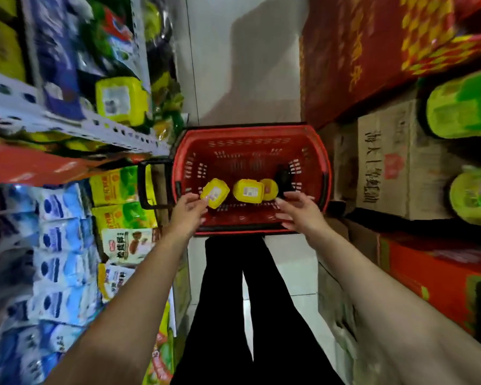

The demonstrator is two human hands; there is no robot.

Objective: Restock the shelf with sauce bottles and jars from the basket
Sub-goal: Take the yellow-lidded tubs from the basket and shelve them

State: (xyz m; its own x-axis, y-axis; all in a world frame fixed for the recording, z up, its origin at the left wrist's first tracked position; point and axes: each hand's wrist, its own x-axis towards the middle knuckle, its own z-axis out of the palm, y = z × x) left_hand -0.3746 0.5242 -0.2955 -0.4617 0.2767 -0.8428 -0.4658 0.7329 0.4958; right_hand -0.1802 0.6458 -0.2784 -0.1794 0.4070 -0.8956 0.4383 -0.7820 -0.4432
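Observation:
A red plastic basket stands on the aisle floor in front of my legs. Inside it, near its front wall, are three yellow-lidded jars seen from above: a left one, a middle one and a right one, with a dark object beside them. My left hand reaches over the basket's front rim and its fingertips touch the left jar's lid. My right hand hovers over the rim to the right of the jars with fingers spread, holding nothing.
Shelves packed with bags and yellow-lidded jars line the left. Stacked cardboard boxes and red cartons crowd the right. The basket's black handle hangs off its left side. Narrow tiled floor runs ahead.

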